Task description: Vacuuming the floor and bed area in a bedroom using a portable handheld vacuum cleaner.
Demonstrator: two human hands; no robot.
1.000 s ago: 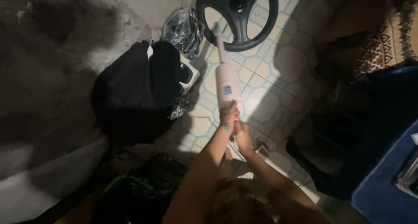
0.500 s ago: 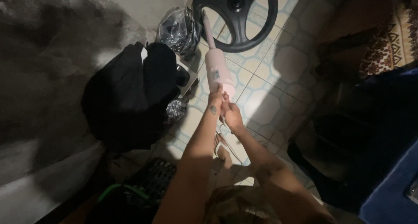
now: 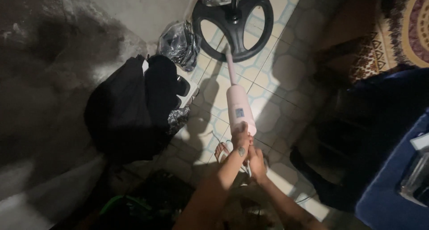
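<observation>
A pale pink handheld stick vacuum points away from me over the tiled floor. Its thin tube runs toward a round black fan base at the top. My left hand grips the rear end of the pink body. My right hand is closed just behind it on the same handle, where a thin white cord hangs down. My sandalled foot shows below the hands.
A black bag lies against the stained wall at left, with a shiny plastic bag behind it. A patterned rug is at top right, a blue surface at right, a dark crate with green trim below.
The vacuum first pushed forward until its tube reached the fan base, then both hands drew it back toward me. The view shifted slightly.
</observation>
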